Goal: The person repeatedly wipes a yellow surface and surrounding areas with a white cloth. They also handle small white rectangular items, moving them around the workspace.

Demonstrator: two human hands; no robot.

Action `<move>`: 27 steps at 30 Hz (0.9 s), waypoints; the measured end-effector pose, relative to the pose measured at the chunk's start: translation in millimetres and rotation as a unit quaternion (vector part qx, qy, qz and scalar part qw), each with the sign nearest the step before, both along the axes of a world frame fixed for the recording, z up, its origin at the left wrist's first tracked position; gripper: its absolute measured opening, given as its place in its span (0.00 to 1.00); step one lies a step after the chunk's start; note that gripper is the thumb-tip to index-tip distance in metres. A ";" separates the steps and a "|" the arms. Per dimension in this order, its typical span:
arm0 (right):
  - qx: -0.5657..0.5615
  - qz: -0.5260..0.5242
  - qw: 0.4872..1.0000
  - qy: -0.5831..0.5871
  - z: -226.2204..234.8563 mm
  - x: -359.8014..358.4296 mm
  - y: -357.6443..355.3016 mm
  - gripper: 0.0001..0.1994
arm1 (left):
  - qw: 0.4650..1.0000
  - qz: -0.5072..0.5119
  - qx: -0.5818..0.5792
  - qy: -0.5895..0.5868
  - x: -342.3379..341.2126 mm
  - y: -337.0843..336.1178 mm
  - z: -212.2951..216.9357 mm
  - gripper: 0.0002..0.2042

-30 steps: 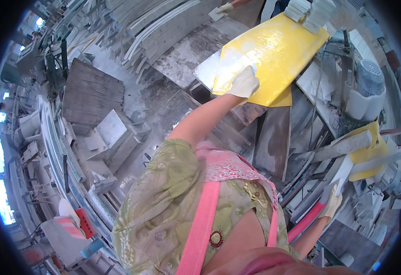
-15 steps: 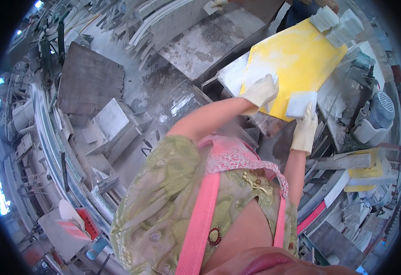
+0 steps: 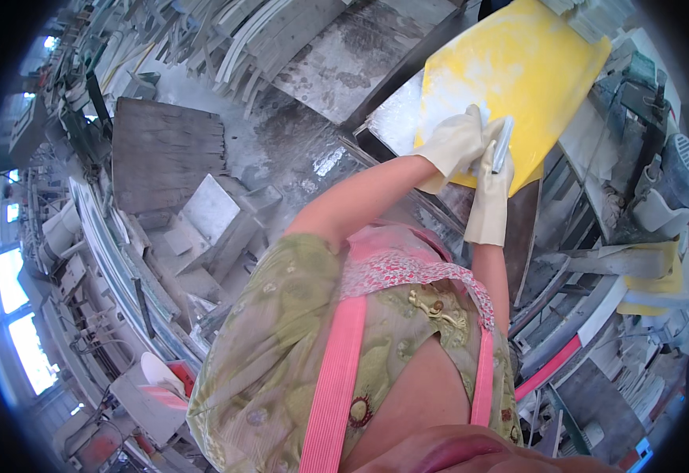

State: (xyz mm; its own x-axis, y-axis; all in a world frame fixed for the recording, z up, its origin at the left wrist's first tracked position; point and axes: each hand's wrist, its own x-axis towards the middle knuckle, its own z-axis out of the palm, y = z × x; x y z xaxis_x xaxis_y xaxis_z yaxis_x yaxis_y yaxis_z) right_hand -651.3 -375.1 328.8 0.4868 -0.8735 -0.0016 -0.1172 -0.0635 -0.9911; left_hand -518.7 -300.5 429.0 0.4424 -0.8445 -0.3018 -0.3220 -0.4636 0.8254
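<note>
A large yellow moulded panel (image 3: 510,71), dusted white, lies on a workbench at the upper right. My left hand (image 3: 455,146), in a pale rubber glove, presses flat on the panel's lower edge. My right hand (image 3: 493,177), also gloved, is right beside it and grips a thin pale grey flat piece (image 3: 503,144) held upright against the panel. Both hands touch each other over the panel's near edge.
A dusty grey slab (image 3: 360,55) lies behind the panel. A dark wooden board (image 3: 167,154) and pale blocks (image 3: 210,209) sit at the left. A motor-like machine (image 3: 672,181) and another yellow piece (image 3: 652,280) stand at the right. Clutter of strips and offcuts fills the floor.
My right hand has come up from the lower right with the pale piece and now sits beside my left hand on the yellow panel. The view has shifted closer to the panel.
</note>
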 end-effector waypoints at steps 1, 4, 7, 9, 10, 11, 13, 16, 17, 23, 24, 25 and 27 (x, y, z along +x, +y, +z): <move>0.059 0.032 0.997 -0.037 2.4 -2.4 3.6 0.34 | 1.000 -0.001 0.018 -0.007 -0.9 -1.9 4.2 0.37; 0.070 0.114 0.991 -0.026 18.1 -14.2 20.5 0.44 | 0.998 -0.009 0.053 -0.025 -8.6 -7.0 17.0 0.40; -0.119 0.168 0.971 0.124 35.7 -37.3 30.9 0.48 | 0.992 0.011 0.114 -0.051 -22.1 -12.6 26.1 0.44; -0.273 0.122 0.934 0.194 41.6 -46.4 27.8 0.47 | 0.989 0.058 0.127 -0.049 -29.8 -16.0 29.5 0.50; -0.357 0.101 0.901 0.223 42.7 -49.3 23.5 0.46 | 0.988 0.057 0.128 -0.060 -32.1 -17.5 30.0 0.50; -0.315 0.068 0.927 0.192 42.2 -52.1 22.2 0.41 | 0.988 0.059 0.128 -0.070 -33.2 -18.4 30.2 0.49; -0.340 0.069 0.916 0.200 38.4 -54.0 18.2 0.37 | 0.989 0.064 0.122 -0.048 -34.0 -18.6 29.4 0.49; -0.387 0.039 0.901 0.190 27.7 -53.1 17.7 0.28 | 0.982 0.053 0.132 -0.122 -33.1 -18.6 27.1 0.48; -0.389 0.030 0.904 0.175 23.5 -52.4 18.6 0.27 | 0.980 0.064 0.152 -0.109 -32.5 -18.5 26.4 0.47; -0.368 0.010 0.915 0.163 14.3 -51.8 19.1 0.24 | 0.967 0.094 0.217 -0.095 -36.3 -25.7 27.9 0.47; -0.378 0.002 0.914 0.147 15.7 -50.9 17.7 0.24 | 0.965 0.097 0.225 -0.094 -36.0 -26.2 27.7 0.47; -0.375 0.003 0.916 0.145 18.2 -50.8 16.7 0.23 | 0.963 0.099 0.233 -0.093 -36.0 -27.1 26.7 0.48; -0.370 0.008 0.919 0.136 22.9 -48.7 14.0 0.23 | 0.963 0.099 0.236 -0.081 -33.6 -26.0 23.4 0.48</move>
